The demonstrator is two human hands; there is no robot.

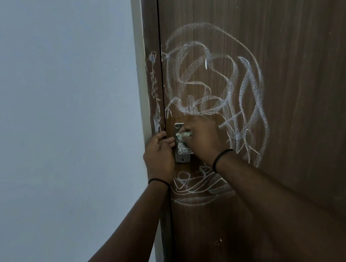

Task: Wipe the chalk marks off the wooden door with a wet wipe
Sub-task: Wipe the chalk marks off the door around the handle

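At the lower edge of the view two bare forearms reach up toward the door, each with a dark band at the wrist. The left hand [158,151] rests against the door frame [155,85], its fingers loosely curled beside the metal lock plate [180,149] and gripping nothing I can make out. The right hand [205,140] is clenched around a bunched wet wipe [182,135] — pale, crumpled, only its end showing past the fingers — and presses it onto the upper part of the plate.

The step in hand looks to be the wiping of the chalk scribbled on the plate itself; most of the job is not yet done. The next move probably calls for firm, short rubs over the plate's lower marks, then broad sweeps upward, refolding the wipe as it loads with chalk.

Beyond the hands, the wooden door [290,76] is dark brown with vertical grain. The chalk marks [211,77] — thick white loops and tangles — spread above and to the right of the plate, thinner lines curl below it, and a streak runs down the frame. A pale wall [58,100] lies to the left.
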